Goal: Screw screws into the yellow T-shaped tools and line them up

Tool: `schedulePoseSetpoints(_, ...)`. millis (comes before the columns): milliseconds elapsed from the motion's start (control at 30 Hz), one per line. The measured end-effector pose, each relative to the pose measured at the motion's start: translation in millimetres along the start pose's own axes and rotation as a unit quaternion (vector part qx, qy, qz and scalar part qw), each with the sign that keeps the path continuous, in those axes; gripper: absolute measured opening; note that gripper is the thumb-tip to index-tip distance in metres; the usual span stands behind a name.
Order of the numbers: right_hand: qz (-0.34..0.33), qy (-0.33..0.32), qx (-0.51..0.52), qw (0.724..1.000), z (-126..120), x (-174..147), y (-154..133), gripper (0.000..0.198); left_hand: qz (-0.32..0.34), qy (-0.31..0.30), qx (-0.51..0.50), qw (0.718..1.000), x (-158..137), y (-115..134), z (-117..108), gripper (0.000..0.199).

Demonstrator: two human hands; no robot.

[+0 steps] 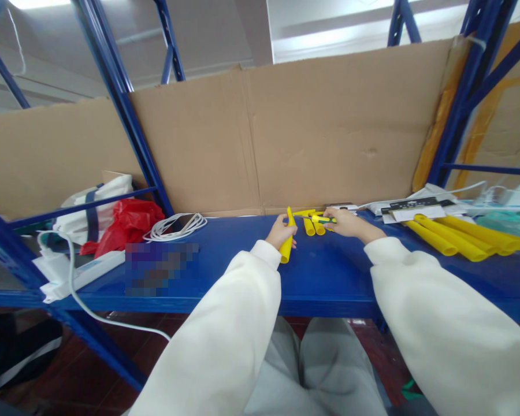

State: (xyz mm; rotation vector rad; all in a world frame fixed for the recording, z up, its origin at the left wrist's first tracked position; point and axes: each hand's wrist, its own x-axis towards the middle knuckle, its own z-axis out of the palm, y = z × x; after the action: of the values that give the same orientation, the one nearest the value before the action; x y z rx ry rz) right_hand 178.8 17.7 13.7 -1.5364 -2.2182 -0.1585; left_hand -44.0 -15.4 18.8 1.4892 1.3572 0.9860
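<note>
Around a yellow plastic tube [286,251] with a narrow pointed top, my left hand [277,231] is closed, holding it roughly upright above the blue shelf [238,260]. My right hand [346,223] grips a small yellow and green hand tool [323,219], whose exact kind I cannot make out. The tool points left toward the tube, and a gap shows between them. Just behind and between my hands lie more yellow tubes [309,227], partly hidden by the tool and my right hand.
At the right lie several yellow tubes [463,240] beside white and black packets [413,207]. To the left are a coiled white cable [173,228], a red bag [132,222] and a white power strip [86,274]. Cardboard [329,127] closes off the back between blue posts [125,98].
</note>
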Motion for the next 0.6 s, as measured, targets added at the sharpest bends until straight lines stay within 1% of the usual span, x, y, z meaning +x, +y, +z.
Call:
schedulePoseSetpoints(333,-0.003,0.008,0.008,1.000,1.1,0.6,1.2,0.025,-0.012,-0.005,-0.009,1.000,0.9,2.1,-1.3,0.059)
schedulePoseSetpoints(500,0.005,0.035,0.009,0.999,-1.5,-0.3,-1.4,0.029,0.005,-0.001,0.011,1.000,0.8,-0.1,0.6,0.060)
schedulePoseSetpoints(600,0.012,0.042,-0.018,0.999,-6.3,-2.8,-4.2,0.030,0.019,0.000,0.027,0.999,1.6,-3.2,1.7,0.061)
